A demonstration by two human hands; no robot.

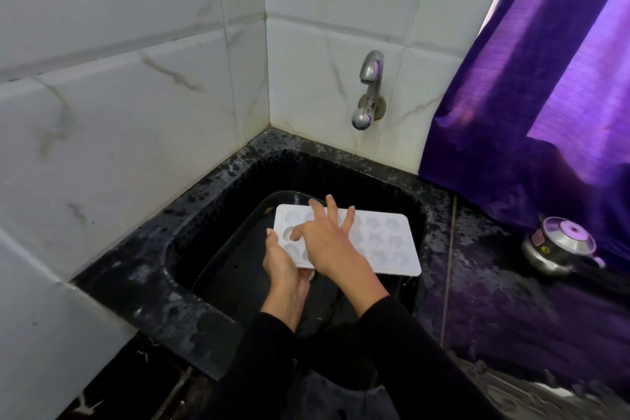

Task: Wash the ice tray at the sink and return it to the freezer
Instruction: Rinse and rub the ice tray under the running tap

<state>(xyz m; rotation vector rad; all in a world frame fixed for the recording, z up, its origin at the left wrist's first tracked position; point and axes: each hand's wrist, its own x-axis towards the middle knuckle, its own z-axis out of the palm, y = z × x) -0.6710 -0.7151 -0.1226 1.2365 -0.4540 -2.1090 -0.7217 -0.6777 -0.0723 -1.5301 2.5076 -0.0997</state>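
A white ice tray [392,242] with star and shell shaped cavities is held flat over the black sink [211,201]. My left hand [284,269] grips the tray's near left edge, thumb on top and fingers underneath. My right hand [329,239] lies on top of the tray with its fingers spread, and one finger pokes into a cavity at the left end. A metal tap [370,89] sticks out of the tiled wall above the sink; no water is seen running from it.
White marbled tiles form the corner behind the sink. A black speckled counter [494,300] surrounds it. A small steel pot with a lid [559,246] stands on the counter at the right, below a purple curtain [545,96].
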